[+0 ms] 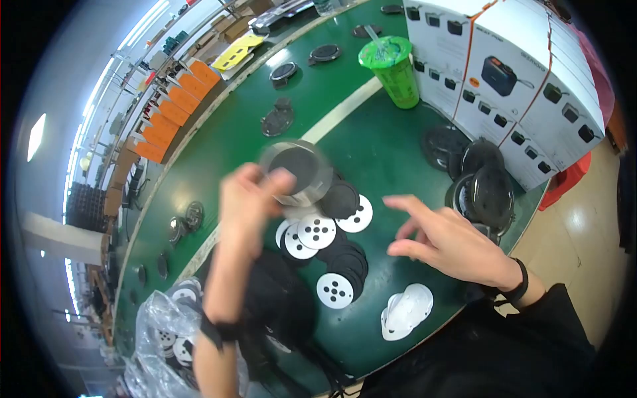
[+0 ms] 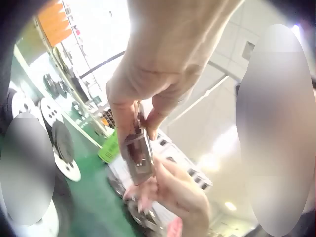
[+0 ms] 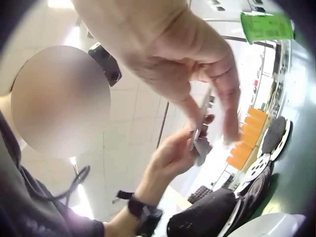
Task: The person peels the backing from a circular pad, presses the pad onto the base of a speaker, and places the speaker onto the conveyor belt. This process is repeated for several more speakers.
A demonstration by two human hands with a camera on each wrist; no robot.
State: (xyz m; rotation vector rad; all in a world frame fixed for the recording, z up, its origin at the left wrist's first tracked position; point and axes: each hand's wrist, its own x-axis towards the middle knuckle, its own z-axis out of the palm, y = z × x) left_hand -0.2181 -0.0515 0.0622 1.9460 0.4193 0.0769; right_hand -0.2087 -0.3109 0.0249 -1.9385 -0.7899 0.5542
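Observation:
Over the pile of discs, my left hand (image 1: 242, 205) pinches a blurred round part (image 1: 296, 166) with a dark centre and a pale, see-through rim. The left wrist view catches this part edge-on between thumb and fingers. Across from it, my right hand (image 1: 448, 245) is held above the table with fingers spread and nothing in its grasp. Below lie white discs with black holes (image 1: 316, 230), overlapping black discs (image 1: 348, 259). A black disc (image 1: 340, 200) partly covers another white one. Near the table's front edge sits a white moulded piece (image 1: 407, 312).
White product boxes (image 1: 494, 73) stand stacked at the back right, beside a green cup (image 1: 395, 69) with a straw. Glossy black round parts (image 1: 488, 192) are piled at the right. A clear plastic bag (image 1: 159, 331) and a black bundle (image 1: 275, 292) lie at the left.

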